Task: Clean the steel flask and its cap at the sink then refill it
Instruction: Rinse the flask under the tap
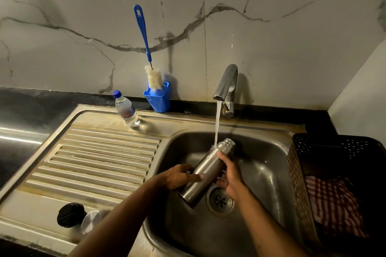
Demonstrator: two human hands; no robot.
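The steel flask is tilted over the sink basin, its open threaded mouth up and to the right. Water from the tap runs onto its shoulder just below the neck. My left hand grips the flask's lower body from the left. My right hand holds it from the right, thumb near the neck. The flask's cap lies in two pieces on the draining board: a black inner part and a steel cover beside it, partly hidden by my left forearm.
A blue-handled bottle brush stands in a blue holder against the marble wall. A small plastic water bottle stands on the sink's back rim. A black perforated basket with a red checked cloth sits at the right.
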